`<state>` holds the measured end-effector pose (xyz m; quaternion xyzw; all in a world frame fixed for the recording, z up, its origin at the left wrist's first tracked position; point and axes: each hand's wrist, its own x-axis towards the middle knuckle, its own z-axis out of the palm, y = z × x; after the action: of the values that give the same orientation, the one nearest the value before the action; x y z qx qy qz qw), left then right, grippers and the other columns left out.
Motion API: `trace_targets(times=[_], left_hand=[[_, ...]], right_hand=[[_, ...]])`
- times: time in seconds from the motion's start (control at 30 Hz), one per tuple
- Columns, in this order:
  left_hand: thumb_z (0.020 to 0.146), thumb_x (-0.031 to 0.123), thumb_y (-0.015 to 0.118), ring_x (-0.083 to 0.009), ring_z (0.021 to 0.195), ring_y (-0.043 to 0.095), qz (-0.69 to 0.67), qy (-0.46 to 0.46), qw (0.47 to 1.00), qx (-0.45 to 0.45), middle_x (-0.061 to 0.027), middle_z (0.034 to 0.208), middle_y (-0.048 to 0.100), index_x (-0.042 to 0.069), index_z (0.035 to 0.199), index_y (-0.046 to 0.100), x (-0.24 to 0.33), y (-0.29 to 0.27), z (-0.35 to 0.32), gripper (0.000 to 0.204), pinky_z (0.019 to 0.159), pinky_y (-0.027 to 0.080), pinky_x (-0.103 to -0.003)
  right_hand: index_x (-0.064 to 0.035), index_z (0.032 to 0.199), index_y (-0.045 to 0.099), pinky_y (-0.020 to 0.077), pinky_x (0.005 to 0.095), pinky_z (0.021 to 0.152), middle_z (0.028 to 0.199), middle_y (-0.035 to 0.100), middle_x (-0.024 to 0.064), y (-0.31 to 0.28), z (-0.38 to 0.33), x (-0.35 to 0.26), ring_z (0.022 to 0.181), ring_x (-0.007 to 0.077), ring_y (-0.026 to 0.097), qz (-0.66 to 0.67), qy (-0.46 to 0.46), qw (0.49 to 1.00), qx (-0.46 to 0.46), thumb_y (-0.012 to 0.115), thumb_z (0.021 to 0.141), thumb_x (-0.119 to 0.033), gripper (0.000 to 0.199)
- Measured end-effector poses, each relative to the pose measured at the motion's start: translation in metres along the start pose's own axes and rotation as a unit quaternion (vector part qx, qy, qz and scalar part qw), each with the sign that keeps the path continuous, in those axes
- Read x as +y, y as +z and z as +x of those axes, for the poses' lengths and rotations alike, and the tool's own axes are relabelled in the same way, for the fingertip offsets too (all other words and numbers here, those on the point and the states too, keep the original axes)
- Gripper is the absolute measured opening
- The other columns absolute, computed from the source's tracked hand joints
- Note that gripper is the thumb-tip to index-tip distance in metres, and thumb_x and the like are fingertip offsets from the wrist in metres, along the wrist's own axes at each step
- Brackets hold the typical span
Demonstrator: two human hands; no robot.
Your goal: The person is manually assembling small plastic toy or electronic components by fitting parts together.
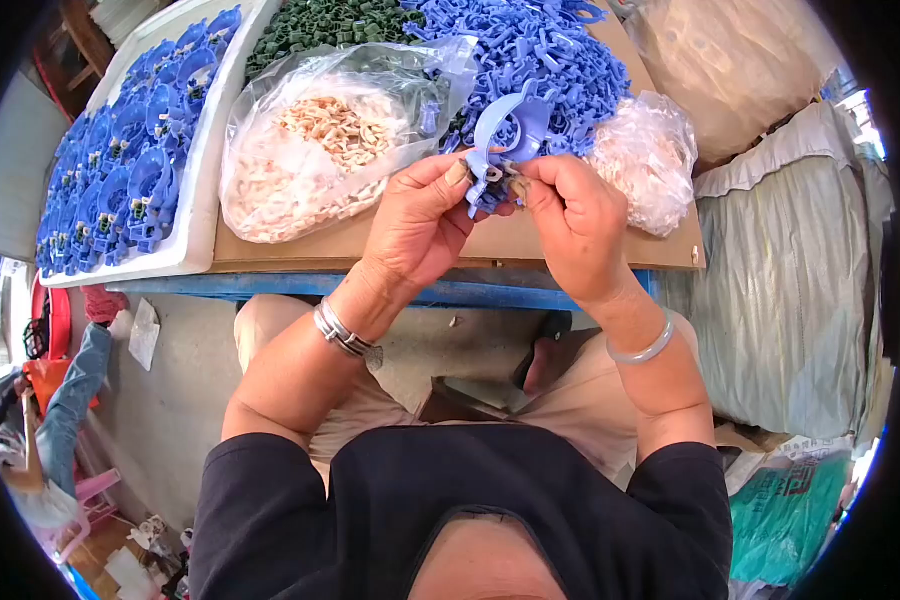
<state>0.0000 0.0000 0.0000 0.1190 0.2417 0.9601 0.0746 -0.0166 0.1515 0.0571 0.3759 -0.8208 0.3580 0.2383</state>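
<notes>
Above the table's near edge I hold a blue plastic part with a curved cup and a ring. The thumb and fingers of my left hand are closed on its lower left side. At the lower right of the same part, my right hand pinches with thumb and forefinger; what lies between those fingertips is too small and covered to make out. Just behind my hands is a heap of loose blue plastic pieces. Left of them sits a clear plastic bag of small cream-coloured pieces.
A white foam tray of similar blue assemblies stands at the left. Dark green pieces are piled at the back. To the right lie a bag of whitish pieces and large sacks. Another person is at far left.
</notes>
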Motion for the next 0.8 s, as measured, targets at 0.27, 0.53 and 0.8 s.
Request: trace_targets(times=[0.27,0.53,0.8], left_hand=[[0.084,0.013,0.052,-0.0194,0.083,0.058,0.016,0.041,0.999,0.002,-0.0101,0.095,0.059,-0.005,0.106,0.053,-0.003,0.005,-0.001,0.028,0.073,0.049,-0.033],[0.082,0.012,0.054,-0.0188,0.084,0.057,0.051,0.056,0.997,-0.006,-0.0098,0.097,0.059,-0.004,0.109,0.052,0.0,0.01,-0.002,0.031,0.076,0.048,-0.033],[0.08,0.017,0.057,-0.0189,0.082,0.057,-0.002,0.038,0.999,-0.026,-0.0112,0.097,0.058,-0.005,0.111,0.049,0.002,0.008,-0.001,0.039,0.075,0.047,-0.032]], right_hand=[[0.0006,0.079,0.053,0.0444,0.0325,0.051,0.068,0.056,0.013,0.006,-0.003,-0.002,0.06,0.0284,0.056,0.035,0.011,0.999,0.032,0.054,0.072,0.004,0.007],[0.0048,0.086,0.055,0.0469,0.0246,0.055,0.07,0.059,0.0098,0.008,-0.007,-0.001,0.063,0.0146,0.059,0.131,0.088,0.987,0.029,0.052,0.079,0.003,0.008],[0.0013,0.082,0.056,0.0417,0.0258,0.048,0.066,0.056,0.0089,0.004,-0.001,-0.006,0.054,0.0163,0.054,0.064,-0.026,0.996,0.052,0.057,0.075,0.002,0.007]])
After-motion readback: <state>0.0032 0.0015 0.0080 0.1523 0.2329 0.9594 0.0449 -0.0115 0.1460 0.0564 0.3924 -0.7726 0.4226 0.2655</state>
